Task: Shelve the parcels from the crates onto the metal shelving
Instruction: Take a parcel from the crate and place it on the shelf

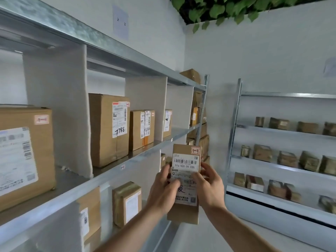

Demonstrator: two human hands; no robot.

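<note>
I hold a narrow brown cardboard parcel (185,157) upright in front of me, its white barcode label facing me. My left hand (163,190) grips its left edge with the thumb across the label. My right hand (209,188) grips the right edge, thumb on the label too. The metal shelving (116,166) runs along my left, with white dividers between bays. The parcel hangs in the aisle, just right of the shelf's front edge. No crate is in view.
Cardboard boxes stand on the left shelves: a large box (23,153), a tall box marked 7786 (109,128), a smaller box (141,130). More boxes (127,202) sit on the shelf below. A second rack (283,160) of small parcels stands at right.
</note>
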